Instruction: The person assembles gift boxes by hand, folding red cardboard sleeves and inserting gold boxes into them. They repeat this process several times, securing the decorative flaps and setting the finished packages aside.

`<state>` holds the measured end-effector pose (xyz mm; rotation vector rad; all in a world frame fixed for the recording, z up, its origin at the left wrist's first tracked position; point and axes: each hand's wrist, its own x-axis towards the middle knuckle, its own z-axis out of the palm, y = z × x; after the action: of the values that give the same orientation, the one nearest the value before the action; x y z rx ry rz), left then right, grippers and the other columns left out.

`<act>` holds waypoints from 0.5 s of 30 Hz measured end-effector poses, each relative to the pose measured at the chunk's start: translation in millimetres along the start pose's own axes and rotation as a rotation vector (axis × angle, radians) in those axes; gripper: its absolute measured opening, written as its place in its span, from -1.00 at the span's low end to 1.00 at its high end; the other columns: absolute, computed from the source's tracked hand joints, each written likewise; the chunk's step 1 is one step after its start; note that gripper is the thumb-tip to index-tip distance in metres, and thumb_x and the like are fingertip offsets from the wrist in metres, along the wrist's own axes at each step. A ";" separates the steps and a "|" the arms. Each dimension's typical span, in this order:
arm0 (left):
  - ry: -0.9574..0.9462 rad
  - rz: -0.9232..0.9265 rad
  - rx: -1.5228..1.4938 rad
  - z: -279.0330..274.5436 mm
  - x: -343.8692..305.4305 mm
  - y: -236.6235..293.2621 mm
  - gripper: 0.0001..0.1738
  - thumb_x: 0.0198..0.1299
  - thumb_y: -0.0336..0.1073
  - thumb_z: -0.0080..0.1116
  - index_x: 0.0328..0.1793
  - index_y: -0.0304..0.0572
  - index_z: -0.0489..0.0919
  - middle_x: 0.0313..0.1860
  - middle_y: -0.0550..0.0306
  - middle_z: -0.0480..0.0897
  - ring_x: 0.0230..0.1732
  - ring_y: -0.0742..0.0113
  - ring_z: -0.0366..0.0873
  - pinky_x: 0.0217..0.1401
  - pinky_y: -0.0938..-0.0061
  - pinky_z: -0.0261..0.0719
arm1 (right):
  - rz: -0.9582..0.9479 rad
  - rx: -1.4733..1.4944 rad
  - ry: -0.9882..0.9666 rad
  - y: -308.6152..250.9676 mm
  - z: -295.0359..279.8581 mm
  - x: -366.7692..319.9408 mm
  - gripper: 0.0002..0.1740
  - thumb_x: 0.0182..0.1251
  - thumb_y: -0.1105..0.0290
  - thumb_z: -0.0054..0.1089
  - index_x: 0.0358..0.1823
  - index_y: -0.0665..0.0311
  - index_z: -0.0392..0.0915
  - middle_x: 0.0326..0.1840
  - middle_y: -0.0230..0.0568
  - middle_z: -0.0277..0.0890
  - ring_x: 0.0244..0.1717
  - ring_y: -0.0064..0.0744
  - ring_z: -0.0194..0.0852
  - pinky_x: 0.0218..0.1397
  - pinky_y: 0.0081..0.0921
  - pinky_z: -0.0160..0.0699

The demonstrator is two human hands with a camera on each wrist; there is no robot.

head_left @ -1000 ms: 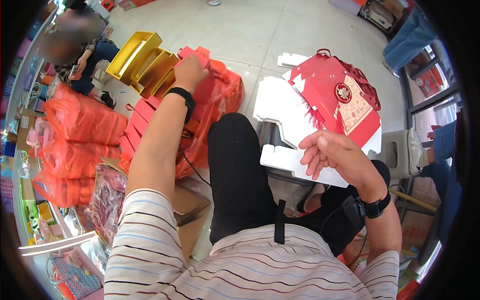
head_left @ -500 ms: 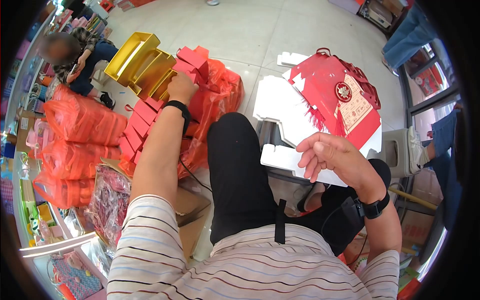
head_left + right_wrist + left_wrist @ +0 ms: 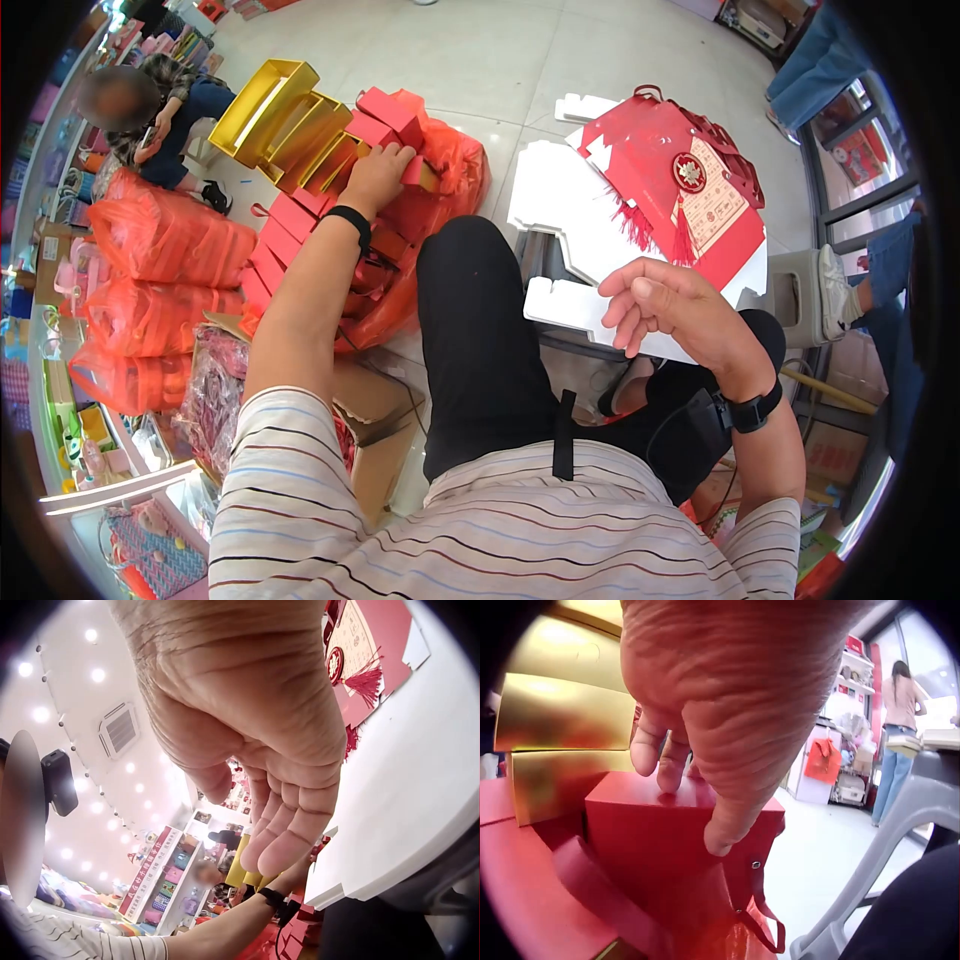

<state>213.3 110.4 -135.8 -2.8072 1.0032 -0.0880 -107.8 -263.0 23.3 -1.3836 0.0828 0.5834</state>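
My left hand [image 3: 376,180] is over the pile of red boxes on the left. In the left wrist view its thumb lies on the side of a red gift box [image 3: 652,840] and its fingers bend over the top. That box has a ribbon strap and a metal eyelet. Gold boxes [image 3: 265,110] stand stacked just beyond, close to this hand. My right hand [image 3: 680,310] hovers with relaxed fingers and holds nothing. Under it lie white card pieces [image 3: 560,210] on a stool, with flat red bags [image 3: 640,150] bearing a round emblem and tassels on top.
Tied orange plastic bags [image 3: 165,235] are piled at the far left. A seated person [image 3: 150,110] holds a phone beyond them. An open cardboard box [image 3: 385,410] sits beside my left leg. A grey stool [image 3: 795,305] stands at the right, near glass doors.
My left hand came back towards me from the far red boxes, then shifted slightly right onto a box beside the gold stack. The right hand has stayed almost still.
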 end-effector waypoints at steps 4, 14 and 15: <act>-0.034 0.028 0.083 7.0 -12.7 -0.5 -0.57 0.26 -0.37 0.21 0.27 0.09 0.57 0.09 0.11 0.63 0.17 -0.01 0.60 0.11 0.08 0.66 | -0.007 -0.014 0.001 -1.6 1.2 -1.9 -0.54 0.75 0.10 -0.06 0.24 0.40 0.52 -0.08 -0.16 0.68 -0.18 -0.44 0.74 -0.12 -0.48 0.74; -0.128 0.013 0.139 28.6 -49.9 -20.5 -0.53 0.38 -0.22 0.13 0.41 0.20 0.56 0.18 0.09 0.62 0.20 -0.06 0.60 0.12 -0.05 0.66 | -0.023 -0.001 0.031 -1.7 -13.5 -11.3 -0.52 0.71 0.07 0.01 0.24 0.40 0.54 -0.09 -0.19 0.64 -0.13 -0.41 0.72 -0.08 -0.45 0.73; -0.177 -0.020 0.131 26.6 -50.0 -21.5 -0.46 0.34 -0.27 0.19 0.46 0.20 0.51 0.23 0.06 0.60 0.25 -0.09 0.60 0.13 -0.08 0.68 | -0.049 -0.007 0.050 -1.5 -19.5 -13.5 -0.53 0.71 0.08 0.02 0.24 0.39 0.54 -0.07 -0.19 0.66 -0.14 -0.42 0.73 -0.09 -0.45 0.74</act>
<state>190.9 162.0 -158.5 -2.6524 0.8950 0.0878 -113.2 -286.0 25.9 -1.4034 0.0865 0.5084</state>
